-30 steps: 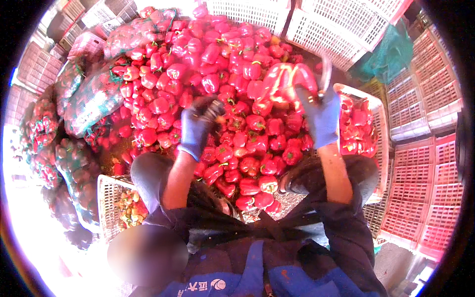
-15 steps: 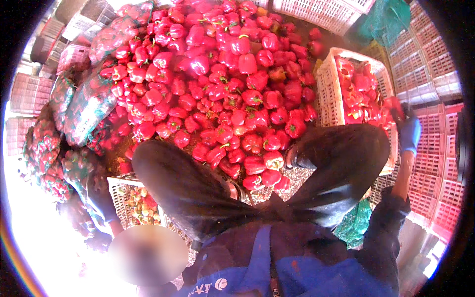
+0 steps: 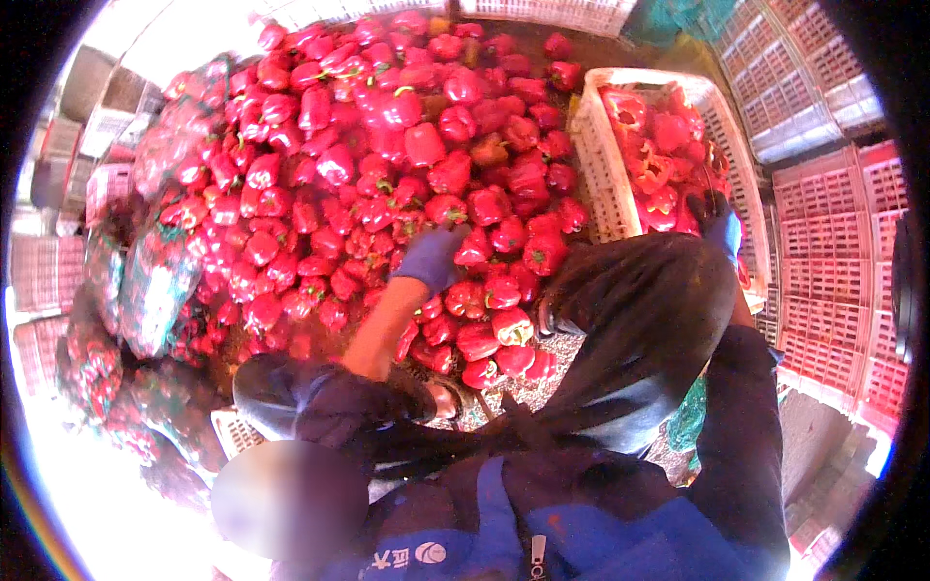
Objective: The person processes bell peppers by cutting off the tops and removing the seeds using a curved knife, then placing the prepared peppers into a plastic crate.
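Note:
My left hand (image 3: 433, 258), in a blue glove with dark fingertips, reaches onto a big heap of red bell peppers (image 3: 423, 145). Its fingertips are at a red bell pepper (image 3: 474, 248) near the front of the heap; whether they grip it is hidden. My right hand (image 3: 721, 232), gloved the same way, is low over the right side of a pale plastic crate (image 3: 603, 184). Its fingers look closed around something thin and dark that I cannot make out. Cored, cut-open red peppers (image 3: 655, 169) fill much of that crate.
Mesh sacks of peppers (image 3: 160, 290) lean along the left. Stacked crates (image 3: 833, 281) stand at the right, with more crates (image 3: 552, 12) at the back. Another pale crate (image 3: 231, 433) is partly covered by my left leg. Green netting (image 3: 688, 426) lies beside my right leg.
My left hand has come up from the lower left onto the pepper heap. My right hand has moved inward over the crate, and the red pepper piece near its fingers no longer shows there.

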Available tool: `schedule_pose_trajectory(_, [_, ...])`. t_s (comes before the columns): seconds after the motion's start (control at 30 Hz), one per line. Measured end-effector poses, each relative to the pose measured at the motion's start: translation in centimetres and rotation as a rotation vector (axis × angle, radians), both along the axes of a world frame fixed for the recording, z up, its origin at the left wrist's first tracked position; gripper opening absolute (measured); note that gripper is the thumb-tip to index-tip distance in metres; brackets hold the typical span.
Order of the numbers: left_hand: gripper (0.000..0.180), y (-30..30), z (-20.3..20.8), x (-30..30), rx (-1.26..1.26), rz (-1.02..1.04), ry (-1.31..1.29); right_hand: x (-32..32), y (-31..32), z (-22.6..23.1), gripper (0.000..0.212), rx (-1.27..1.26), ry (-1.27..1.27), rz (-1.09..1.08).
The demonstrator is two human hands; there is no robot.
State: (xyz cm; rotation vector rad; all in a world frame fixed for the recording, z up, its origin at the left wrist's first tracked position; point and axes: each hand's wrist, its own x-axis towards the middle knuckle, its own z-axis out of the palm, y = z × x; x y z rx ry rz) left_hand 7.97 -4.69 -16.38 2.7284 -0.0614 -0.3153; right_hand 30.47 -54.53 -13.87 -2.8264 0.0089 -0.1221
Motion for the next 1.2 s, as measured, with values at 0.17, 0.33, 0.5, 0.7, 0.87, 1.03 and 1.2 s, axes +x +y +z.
schedule_pose_trajectory(0.17, [0.05, -3.1, -11.5, 1.7, 0.333, -0.079, 0.093, -0.1, -0.5, -0.8, 0.068, 0.149, -0.03, 0.008])
schedule_pose_trajectory(0.33, [0.036, 1.9, -10.6, 2.0, -0.05, 0.166, -0.056, -0.5, -0.1, -0.2, 0.066, 0.204, -0.031, -0.031])
schedule_pose_trajectory(0.5, [0.039, 6.3, 0.2, 2.9, -0.583, 0.529, 0.084, 0.4, -2.4, -0.5, 0.07, -0.006, -0.079, 0.049])
schedule_pose_trajectory(0.7, [0.029, 8.3, 10.0, -1.7, -0.843, 0.572, -0.177, 1.0, 4.0, 9.6, 0.052, 0.042, -0.402, 0.321])
schedule_pose_trajectory(0.87, [0.016, 7.6, 12.6, -4.8, -0.675, 0.505, -0.744, -5.7, 21.0, 24.6, 0.042, 0.681, 0.004, 0.637])
schedule_pose_trajectory(1.03, [0.017, 6.1, 16.7, -5.7, -0.362, 0.485, -1.085, -14.9, 34.0, 24.1, 0.055, 0.944, 0.519, 0.665])
schedule_pose_trajectory(1.2, [0.022, 5.5, 18.0, -7.0, -0.419, 0.473, -1.035, -17.5, 39.1, 17.8, 0.063, 0.931, 0.371, 0.857])
